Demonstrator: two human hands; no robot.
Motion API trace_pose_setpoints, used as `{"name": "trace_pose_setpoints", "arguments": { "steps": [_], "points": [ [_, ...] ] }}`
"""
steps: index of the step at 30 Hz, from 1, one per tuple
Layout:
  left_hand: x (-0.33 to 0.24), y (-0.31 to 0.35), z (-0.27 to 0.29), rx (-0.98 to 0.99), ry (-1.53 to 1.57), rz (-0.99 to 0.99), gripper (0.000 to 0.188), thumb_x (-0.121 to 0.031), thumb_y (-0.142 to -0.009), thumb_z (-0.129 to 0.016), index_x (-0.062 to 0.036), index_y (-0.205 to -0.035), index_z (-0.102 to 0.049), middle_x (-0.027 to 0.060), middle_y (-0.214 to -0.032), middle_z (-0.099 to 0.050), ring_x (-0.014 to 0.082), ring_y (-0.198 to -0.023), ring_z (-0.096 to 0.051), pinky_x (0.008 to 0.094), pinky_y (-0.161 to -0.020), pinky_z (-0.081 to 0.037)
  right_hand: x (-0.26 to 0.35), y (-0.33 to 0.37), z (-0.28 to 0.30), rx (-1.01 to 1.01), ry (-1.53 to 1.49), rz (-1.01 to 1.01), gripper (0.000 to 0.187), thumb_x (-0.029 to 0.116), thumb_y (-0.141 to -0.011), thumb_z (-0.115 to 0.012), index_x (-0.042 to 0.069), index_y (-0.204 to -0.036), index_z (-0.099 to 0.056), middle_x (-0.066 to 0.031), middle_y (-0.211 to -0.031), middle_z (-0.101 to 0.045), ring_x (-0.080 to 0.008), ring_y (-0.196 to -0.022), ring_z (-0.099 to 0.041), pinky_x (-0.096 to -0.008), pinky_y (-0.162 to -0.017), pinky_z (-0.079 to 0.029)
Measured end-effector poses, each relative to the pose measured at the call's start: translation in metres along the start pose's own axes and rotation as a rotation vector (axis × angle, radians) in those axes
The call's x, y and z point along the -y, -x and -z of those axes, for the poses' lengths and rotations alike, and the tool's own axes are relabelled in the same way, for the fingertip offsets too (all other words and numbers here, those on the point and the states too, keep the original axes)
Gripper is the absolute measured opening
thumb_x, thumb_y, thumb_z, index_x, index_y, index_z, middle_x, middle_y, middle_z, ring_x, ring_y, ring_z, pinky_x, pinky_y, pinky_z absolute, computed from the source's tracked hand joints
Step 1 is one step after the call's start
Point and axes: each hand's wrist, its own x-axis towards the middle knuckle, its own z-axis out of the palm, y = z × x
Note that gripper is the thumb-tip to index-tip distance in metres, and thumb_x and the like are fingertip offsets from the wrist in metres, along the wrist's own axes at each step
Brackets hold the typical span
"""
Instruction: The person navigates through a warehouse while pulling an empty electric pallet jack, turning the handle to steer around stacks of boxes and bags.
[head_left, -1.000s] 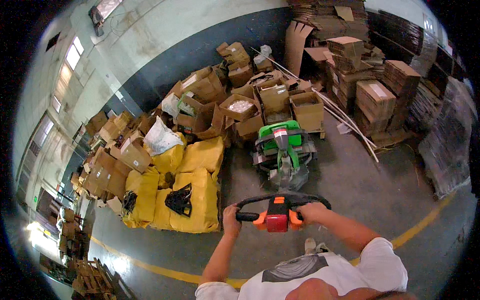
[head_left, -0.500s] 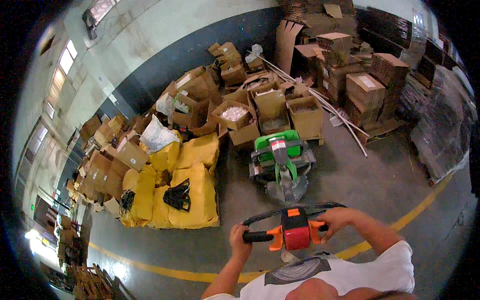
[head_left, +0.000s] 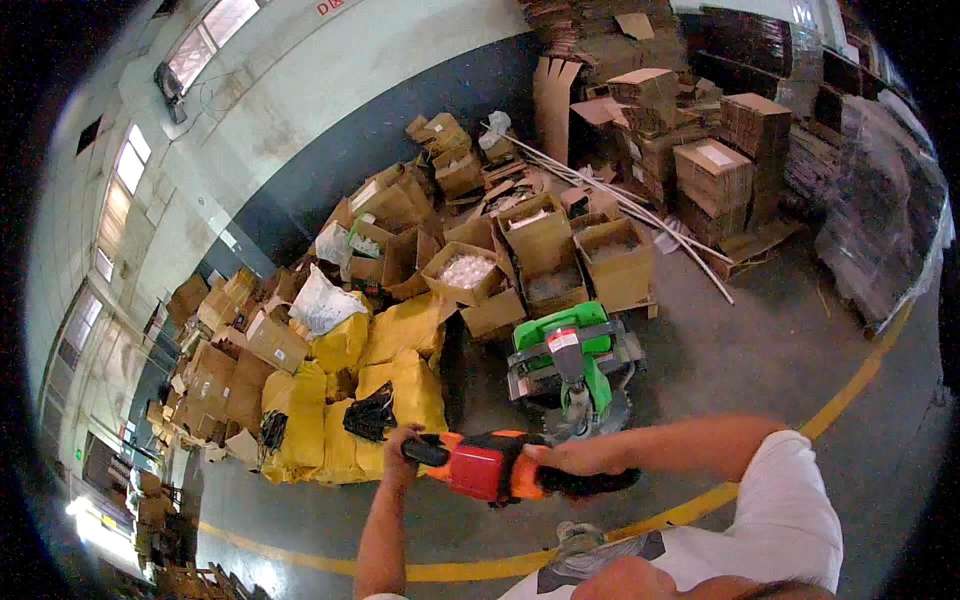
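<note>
Fingers of the left hand (head_left: 398,453) are wrapped round a black grip (head_left: 426,453); those of the right hand (head_left: 562,459) rest at the far side of the control head (head_left: 478,472), partly hidden, can't tell how closed. Largest down: yellow bales (head_left: 413,388) beyond the left fingers, green machine (head_left: 597,384) ahead of the right fingers, red-and-orange control head between both sets, grip inside the left ones.

A white short-sleeved shirt (head_left: 745,555) bears what seems a dark print (head_left: 654,546).
</note>
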Motion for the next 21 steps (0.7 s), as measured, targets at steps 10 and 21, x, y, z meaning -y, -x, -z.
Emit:
{"name": "trace_pose_setpoints", "arguments": {
  "steps": [10, 21],
  "points": [
    [0.101, -0.102, 0.059, -0.063, 0.708, 0.663, 0.016, -0.014, -0.076, -0.062, -0.0011, -0.084, -0.058, 0.007, -0.076, -0.055, 0.0179, -0.068, -0.056, 0.0288, -0.061, -0.049, 0.057, -0.119, -0.057, -0.139, -0.337, 0.162, 0.076, 0.071, -0.083, -0.023, 0.003, -0.088, -0.056, -0.0048, -0.064, -0.053, -0.0148, -0.05, -0.052, -0.0279, -0.046, -0.046],
    [0.168, -0.163, 0.006, 0.047, 0.875, 0.779, 0.013, -0.015, -0.077, -0.06, -0.0025, -0.08, -0.058, 0.0076, -0.08, -0.056, 0.019, -0.068, -0.056, 0.0284, -0.06, -0.048, 0.048, -0.154, -0.03, -0.304, -0.381, 0.362, 0.077, 0.071, -0.082, -0.027, 0.001, -0.09, -0.056, -0.0073, -0.066, -0.056, -0.0152, -0.052, -0.054, -0.0283, -0.047, -0.047]
  ]
}}
